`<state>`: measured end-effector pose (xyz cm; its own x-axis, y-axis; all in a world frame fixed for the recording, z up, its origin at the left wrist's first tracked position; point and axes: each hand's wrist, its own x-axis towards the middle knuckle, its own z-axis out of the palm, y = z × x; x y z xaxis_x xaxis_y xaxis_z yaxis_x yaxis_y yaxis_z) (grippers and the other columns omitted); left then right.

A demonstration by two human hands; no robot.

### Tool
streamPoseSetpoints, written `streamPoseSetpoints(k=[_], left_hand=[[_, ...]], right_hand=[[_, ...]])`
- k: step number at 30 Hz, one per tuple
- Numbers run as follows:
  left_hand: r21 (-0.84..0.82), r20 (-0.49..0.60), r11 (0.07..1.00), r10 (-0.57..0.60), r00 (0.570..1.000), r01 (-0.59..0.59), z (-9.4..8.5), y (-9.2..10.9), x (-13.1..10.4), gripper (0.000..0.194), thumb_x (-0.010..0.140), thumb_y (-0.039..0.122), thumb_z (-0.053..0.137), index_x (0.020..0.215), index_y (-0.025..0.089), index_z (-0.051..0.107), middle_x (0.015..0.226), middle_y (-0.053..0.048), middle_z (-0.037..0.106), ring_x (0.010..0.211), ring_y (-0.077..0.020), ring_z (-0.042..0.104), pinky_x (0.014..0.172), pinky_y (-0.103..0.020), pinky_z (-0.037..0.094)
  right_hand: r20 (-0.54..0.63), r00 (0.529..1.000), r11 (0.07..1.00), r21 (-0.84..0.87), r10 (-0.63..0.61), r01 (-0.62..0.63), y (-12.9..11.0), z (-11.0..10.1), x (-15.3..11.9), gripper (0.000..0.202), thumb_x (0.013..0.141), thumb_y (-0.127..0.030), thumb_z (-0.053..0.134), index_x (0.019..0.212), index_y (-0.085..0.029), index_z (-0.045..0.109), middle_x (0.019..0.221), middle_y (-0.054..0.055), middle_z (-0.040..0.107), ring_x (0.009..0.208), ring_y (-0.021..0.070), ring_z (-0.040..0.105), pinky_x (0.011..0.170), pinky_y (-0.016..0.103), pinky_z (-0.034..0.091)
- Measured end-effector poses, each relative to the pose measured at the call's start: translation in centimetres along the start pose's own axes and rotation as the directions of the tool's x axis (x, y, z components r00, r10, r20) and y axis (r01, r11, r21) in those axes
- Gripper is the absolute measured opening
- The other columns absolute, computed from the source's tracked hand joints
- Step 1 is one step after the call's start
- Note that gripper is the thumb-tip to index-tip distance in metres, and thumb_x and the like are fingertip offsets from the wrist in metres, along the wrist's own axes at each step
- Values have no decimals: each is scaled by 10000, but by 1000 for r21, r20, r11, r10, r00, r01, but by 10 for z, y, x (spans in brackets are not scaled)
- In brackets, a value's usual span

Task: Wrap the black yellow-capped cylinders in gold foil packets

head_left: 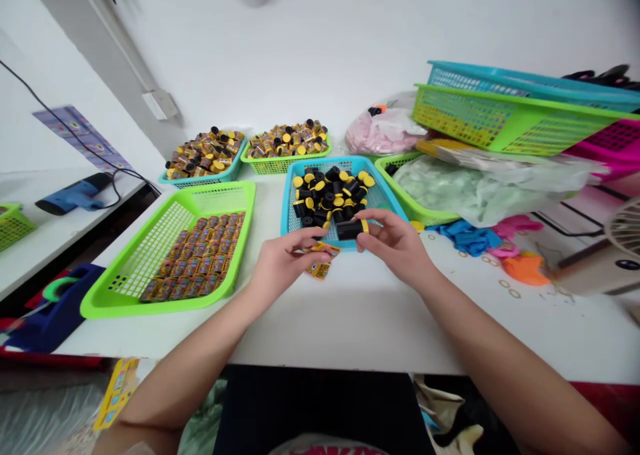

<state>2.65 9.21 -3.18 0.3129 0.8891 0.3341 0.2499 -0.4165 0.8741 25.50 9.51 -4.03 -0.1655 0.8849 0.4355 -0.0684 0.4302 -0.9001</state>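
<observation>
Between the thumb and fingers of my right hand point(393, 245) is a small black canister with a yellow cap point(349, 229), held on its side. My left hand point(287, 258) pinches a yellow printed wrapper point(325, 248) just left of the canister; the two are close but look apart. Another yellow printed wrapper point(318, 270) lies on the white table beneath my left fingertips. Right behind my hands, a blue basket point(385, 195) holds many loose black canisters with yellow caps point(330, 191).
At left, a green basket point(125, 268) holds rows of wrapped canisters point(200, 258). Two fuller baskets point(207, 155) point(287, 141) stand by the wall. Stacked baskets point(500, 118), plastic bags point(450, 181) and loose balloons point(470, 236) crowd the right. A blue heat gun point(75, 193) lies far left.
</observation>
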Motion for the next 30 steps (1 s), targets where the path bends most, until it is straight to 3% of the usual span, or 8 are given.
streamPoseSetpoints(k=[2, 5, 11, 17, 23, 28, 30], left_hand=[[-18, 37, 999, -42, 998, 43, 6, -13, -3, 565, 813, 354, 770, 1330, 228, 581, 881, -27, 786, 754, -184, 750, 720, -279, 602], [46, 108, 999, -5, 994, 0, 11, -27, -13, 658, 884, 320, 697, 1466, 246, 399, 866, -17, 787, 797, -185, 756, 786, -297, 584], [13, 228, 991, 124, 966, -131, 13, -40, -24, 683, 977, 331, 548, 1518, 187, 157, 904, -70, 772, 860, -190, 748, 800, -320, 568], [-34, 200, 972, 235, 951, -233, 15, -48, -23, 640, 965, 210, 511, 1480, 213, 130, 898, -65, 767, 1109, -231, 689, 920, -414, 549], [-125, 157, 990, 89, 984, -70, 15, -43, -21, 704, 941, 199, 547, 1486, 211, 100, 952, -80, 755, 900, -204, 747, 867, -387, 584], [-332, 245, 943, 89, 965, -2, 17, -35, -18, 836, 930, 214, 607, 1500, 243, -3, 956, -75, 737, 855, -196, 748, 812, -363, 607], [-362, 270, 932, 123, 955, -18, 17, -32, -18, 910, 901, 202, 650, 1503, 263, -30, 1021, -85, 723, 887, -194, 741, 849, -374, 600]], right_hand=[[3, 998, 997, 36, 69, -69, 0, -1, 0, 332, 828, -386, 749, 1102, -241, 632, 688, -34, 596, 583, 113, 571, 547, 268, 504], [49, 989, 986, 93, 137, -141, 2, -2, -2, 347, 829, -435, 744, 1093, -224, 668, 715, -20, 630, 550, 105, 569, 533, 274, 508], [129, 968, 966, 118, 214, -229, -1, 2, -6, 296, 815, -407, 768, 1048, -231, 714, 780, 2, 674, 547, 98, 590, 521, 258, 508], [190, 948, 954, 116, 254, -278, 3, 2, -8, 314, 831, -441, 744, 1067, -236, 716, 823, 18, 692, 582, 118, 611, 500, 263, 522], [207, 952, 975, -53, 224, -218, 0, 1, -7, 268, 821, -360, 764, 1055, -240, 710, 751, 2, 661, 581, 110, 614, 535, 248, 546], [244, 966, 991, -118, 84, -56, 0, 4, -7, 277, 772, -265, 794, 1040, -257, 723, 1073, 56, 633, 812, 136, 676, 709, 277, 615], [299, 951, 990, -140, 74, -33, 1, 6, -10, 300, 769, -238, 792, 1061, -263, 724, 1092, 56, 631, 876, 148, 677, 776, 301, 623]])
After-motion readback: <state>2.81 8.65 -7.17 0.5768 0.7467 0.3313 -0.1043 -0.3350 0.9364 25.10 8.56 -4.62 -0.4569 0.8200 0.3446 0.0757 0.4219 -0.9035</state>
